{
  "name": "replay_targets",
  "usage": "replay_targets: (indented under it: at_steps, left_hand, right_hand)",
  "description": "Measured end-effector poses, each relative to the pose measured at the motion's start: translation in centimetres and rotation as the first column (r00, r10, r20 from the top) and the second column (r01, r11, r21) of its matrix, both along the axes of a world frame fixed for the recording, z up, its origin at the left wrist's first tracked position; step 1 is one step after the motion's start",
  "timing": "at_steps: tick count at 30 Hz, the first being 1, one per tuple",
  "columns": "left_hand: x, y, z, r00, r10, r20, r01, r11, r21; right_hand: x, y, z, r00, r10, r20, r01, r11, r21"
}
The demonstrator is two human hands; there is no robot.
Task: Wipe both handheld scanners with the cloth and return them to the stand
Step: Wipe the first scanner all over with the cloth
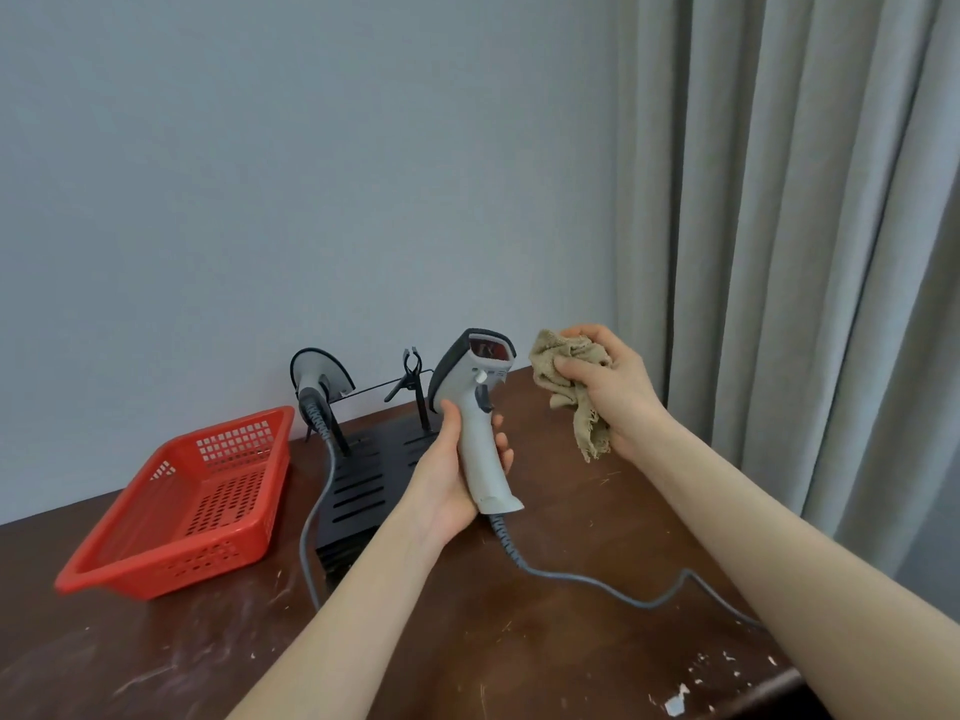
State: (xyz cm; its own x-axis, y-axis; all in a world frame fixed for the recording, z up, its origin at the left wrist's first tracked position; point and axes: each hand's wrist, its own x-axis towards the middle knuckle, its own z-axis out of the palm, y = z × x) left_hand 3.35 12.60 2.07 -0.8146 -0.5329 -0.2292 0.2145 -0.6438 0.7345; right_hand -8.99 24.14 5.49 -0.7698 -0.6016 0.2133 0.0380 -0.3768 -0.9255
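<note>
A: What is seen at the left?

B: A red basket [176, 506] is set on the table [519, 641], just beside the stand [358, 491]. The docked scanner [319, 379] is lodged in the stand's left cradle, and its cable [311, 511] is trailed down toward the table's front.

A: And at the middle?

B: A forked clip [412, 368] is carried on the stand's right post. Just right of it, the held scanner [475, 433] is gripped by the handle in the left hand [447, 485], with fingers and thumb wrapped round it. It is kept upright above the stand's base, with the window turned toward the camera. Its cord [597, 584] is draped from the handle's foot across the table to the right.

A: Where is the cloth?

B: The cloth [569, 392] is bunched in the right hand [613, 392], fingers and thumb curled round it, with a tail hung below the palm. It is held just beside the held scanner's head, and a gap is seen between them.

A: Farther right?

B: A grey curtain [805, 252] is hung beside the wall.
</note>
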Motion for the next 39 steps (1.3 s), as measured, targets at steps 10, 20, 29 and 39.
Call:
replay_targets:
  at_steps: [10, 20, 29, 39]
  left_hand:
    - [-1.4, 1.9, -2.3, 0.992, -0.121, 0.021, 0.117, 0.982, 0.15]
    - [-1.8, 1.8, -3.3, 0.981, -0.034, 0.192, 0.051, 0.995, -0.084]
    - [-1.2, 1.7, -3.8, 0.975, -0.002, 0.223, 0.034, 0.989, -0.142]
    - [-1.4, 2.1, -3.5, 0.978, 0.029, 0.208, 0.016, 0.977, -0.213]
  right_hand:
    - [-0.2, 0.8, 0.4, 0.852, -0.123, -0.509, 0.251, 0.949, 0.191]
    - [-0.2, 0.4, -0.2, 0.313, -0.048, -0.949, 0.554, 0.82, 0.142]
    - [0.7, -0.5, -0.6, 0.339, 0.048, -0.94, 0.612, 0.747, 0.259]
    - [2.7, -0.5, 0.3, 0.312, 0.047, -0.949, 0.609, 0.756, 0.238]
